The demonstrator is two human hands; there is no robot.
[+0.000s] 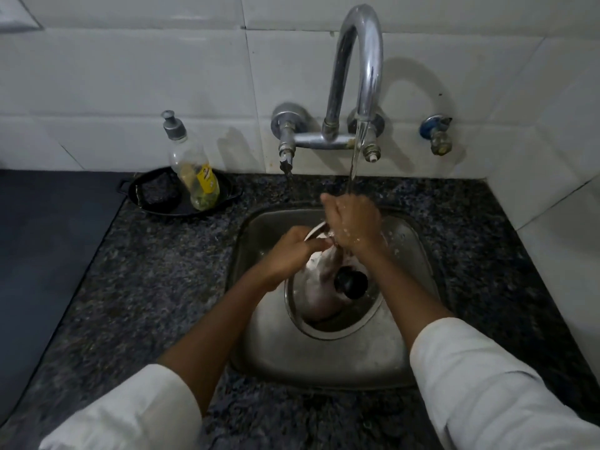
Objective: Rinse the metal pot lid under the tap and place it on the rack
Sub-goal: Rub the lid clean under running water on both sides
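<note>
The lid (319, 297) tilts inside the sink (328, 355), its black knob (352, 282) facing the camera. The left hand (292, 251) grips its upper rim. The right hand (352, 222) sits under the tap (355, 76) stream, covering the lid's top edge; its grip cannot be told.

Lid (319, 287) top rim hidden behind hands; grip unclear.

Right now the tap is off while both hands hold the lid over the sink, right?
Not quite. In the head view the tap is running, and water falls onto the right hand. The left hand also holds the lid over the sink.
</note>
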